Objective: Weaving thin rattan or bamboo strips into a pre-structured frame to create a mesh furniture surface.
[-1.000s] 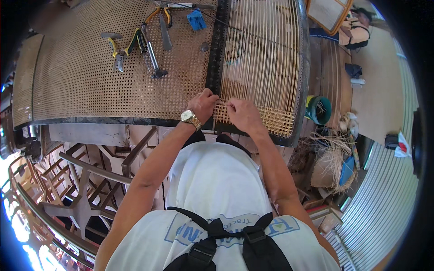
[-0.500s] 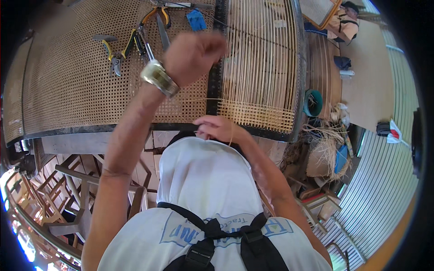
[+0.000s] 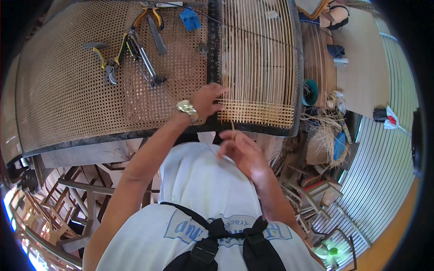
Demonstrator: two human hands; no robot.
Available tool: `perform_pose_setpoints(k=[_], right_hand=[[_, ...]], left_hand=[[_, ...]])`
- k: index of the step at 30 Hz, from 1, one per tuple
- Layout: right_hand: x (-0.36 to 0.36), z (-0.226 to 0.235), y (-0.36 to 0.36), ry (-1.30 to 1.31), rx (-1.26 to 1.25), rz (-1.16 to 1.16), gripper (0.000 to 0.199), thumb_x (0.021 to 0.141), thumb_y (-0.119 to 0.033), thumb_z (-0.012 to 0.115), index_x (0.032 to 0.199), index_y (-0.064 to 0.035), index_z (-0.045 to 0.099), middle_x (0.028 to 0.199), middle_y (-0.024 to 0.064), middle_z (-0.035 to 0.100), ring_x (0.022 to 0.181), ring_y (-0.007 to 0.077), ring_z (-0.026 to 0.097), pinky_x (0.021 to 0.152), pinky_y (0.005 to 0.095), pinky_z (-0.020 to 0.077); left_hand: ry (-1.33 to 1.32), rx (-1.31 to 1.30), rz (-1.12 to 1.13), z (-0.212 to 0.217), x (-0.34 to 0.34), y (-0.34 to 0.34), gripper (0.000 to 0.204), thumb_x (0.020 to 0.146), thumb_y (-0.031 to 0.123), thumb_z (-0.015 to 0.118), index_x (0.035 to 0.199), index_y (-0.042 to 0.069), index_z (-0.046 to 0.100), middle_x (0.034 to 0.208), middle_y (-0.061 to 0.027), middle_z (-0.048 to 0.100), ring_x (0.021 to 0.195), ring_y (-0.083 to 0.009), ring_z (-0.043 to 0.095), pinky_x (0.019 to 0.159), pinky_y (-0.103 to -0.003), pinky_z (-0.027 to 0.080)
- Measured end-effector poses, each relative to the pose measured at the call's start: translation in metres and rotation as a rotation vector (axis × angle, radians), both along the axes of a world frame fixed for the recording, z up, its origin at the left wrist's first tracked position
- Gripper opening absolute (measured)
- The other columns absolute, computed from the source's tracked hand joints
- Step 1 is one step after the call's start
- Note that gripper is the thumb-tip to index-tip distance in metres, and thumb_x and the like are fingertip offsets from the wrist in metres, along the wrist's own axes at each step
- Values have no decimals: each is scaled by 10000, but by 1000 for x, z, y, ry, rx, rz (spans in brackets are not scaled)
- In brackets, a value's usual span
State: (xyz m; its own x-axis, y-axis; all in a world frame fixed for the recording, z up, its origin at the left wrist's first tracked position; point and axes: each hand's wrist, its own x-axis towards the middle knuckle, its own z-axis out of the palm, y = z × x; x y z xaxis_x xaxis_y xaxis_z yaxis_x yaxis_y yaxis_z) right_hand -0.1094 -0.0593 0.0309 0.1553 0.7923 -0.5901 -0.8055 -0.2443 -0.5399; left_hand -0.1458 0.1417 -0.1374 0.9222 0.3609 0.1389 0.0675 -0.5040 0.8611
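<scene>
A cane panel of upright strands [image 3: 257, 58] lies in a dark frame, with a band of tight weave [image 3: 257, 112] along its near edge. Over the left end of that band is my left hand [image 3: 208, 100], wearing a metal watch; its fingers and thumb are apart, with nothing visible between them. My right hand [image 3: 244, 152] is just below the frame's near edge, fingers curled and slightly blurred. It pinches a thin cane strand [image 3: 233, 125] that runs up toward the weave. Left of the dark middle bar is finished cane webbing [image 3: 68, 86].
On the webbing lie yellow-handled pruning shears [image 3: 109, 72], pliers [image 3: 147, 13], a knife blade [image 3: 157, 38], a metal rod-like tool [image 3: 147, 63] and a blue scrap [image 3: 190, 20]. To the right are a teal bucket [image 3: 310, 92] and loose cane strips [image 3: 327, 135]. Another person [image 3: 334, 17] sits far right.
My left hand has come down from above the panel to the weave's left end, uncovering the rod-like tool. My right hand has moved right and slightly down with the strand.
</scene>
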Motion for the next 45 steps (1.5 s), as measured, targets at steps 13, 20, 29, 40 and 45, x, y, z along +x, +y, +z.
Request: perform_pose_setpoints(k=[13, 20, 29, 40, 45], right_hand=[[117, 291, -248, -1326, -512, 17, 414, 908, -336, 717, 633, -39, 631, 563, 60, 572, 522, 141, 577, 495, 263, 461], [157, 105, -217, -789, -718, 165, 205, 934, -208, 719, 935, -8, 677, 810, 25, 640, 695, 70, 497, 608, 255, 397], [227, 38, -174, -658, -278, 132, 197, 938, -202, 711, 880, -17, 682, 747, -21, 606, 657, 60, 483, 594, 239, 378], [119, -19, 63, -1484, -177, 532, 206, 911, -236, 630, 988, -62, 709, 817, 141, 687, 765, 271, 664, 706, 392, 522], [62, -5, 142, -1650, -123, 747, 222, 893, -265, 606, 967, -86, 714, 903, 187, 710, 896, 382, 686, 782, 496, 538]], left_hand=[[229, -170, -28, -8, 16, 12, 295, 950, 340, 651, 846, 65, 668, 719, -121, 629, 638, -270, 609, 586, -376, 470], [148, -602, -367, 148, -10, 186, 224, 963, 229, 667, 1102, 55, 692, 866, -1, 638, 744, -82, 586, 650, -237, 486], [-104, -467, 673, 310, -181, 334, 606, 1020, 602, 419, 654, 124, 490, 656, 22, 459, 500, -64, 327, 452, -221, 227], [813, 465, 1071, 101, -321, 368, 650, 954, 608, 526, 1237, 38, 662, 977, -85, 734, 887, -251, 685, 885, -415, 529], [180, -125, 152, 151, -107, 151, 393, 972, 302, 655, 1289, 75, 611, 1173, -109, 702, 1047, -218, 680, 908, -346, 555]])
